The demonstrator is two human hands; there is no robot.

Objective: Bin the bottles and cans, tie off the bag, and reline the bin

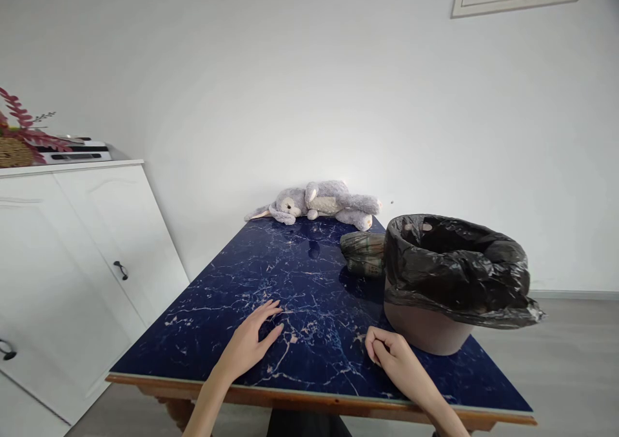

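Observation:
My left hand [249,341] rests on the blue marbled table [300,282] near its front edge, fingers apart and nothing in it. To the right, my right hand [389,353] lies on the tabletop with its fingers curled closed; no object shows in it. Just beyond that hand stands a brownish bin [425,327] lined with a black plastic bag [435,282], whose edge folds over the rim. Against the bin's left side lies a dark, rolled bundle [365,253]. A grey plush rabbit [329,202] lies on its side at the table's far end.
A white cabinet [91,250] stands left of the table, with a woven basket [14,152] and reddish leaves on top. The white wall [309,89] rises behind the table. Grey floor [575,359] shows at the right.

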